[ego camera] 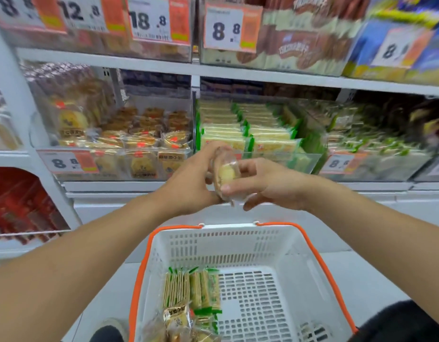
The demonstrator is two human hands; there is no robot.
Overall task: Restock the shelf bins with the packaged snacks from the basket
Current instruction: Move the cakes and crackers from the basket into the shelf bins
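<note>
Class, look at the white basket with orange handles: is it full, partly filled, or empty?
Partly filled. The basket holds snack packets only in its left corner; bare slotted floor shows elsewhere.

Price tags I can read on the clear shelf bins

Top row, L to R: white-orange tags [149, 21] w/ 12.8, 18.8, 8.8 [229, 28]; lower-left pastry bin tag [68, 162] reads 8.8. Pkg print too blurred.

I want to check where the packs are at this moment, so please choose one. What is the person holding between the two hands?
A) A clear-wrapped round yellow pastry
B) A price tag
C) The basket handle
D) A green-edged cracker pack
A: the left hand and right hand both grip a clear-wrapped pastry above the basket, while the green-edged cracker packs lie inside it.
</note>
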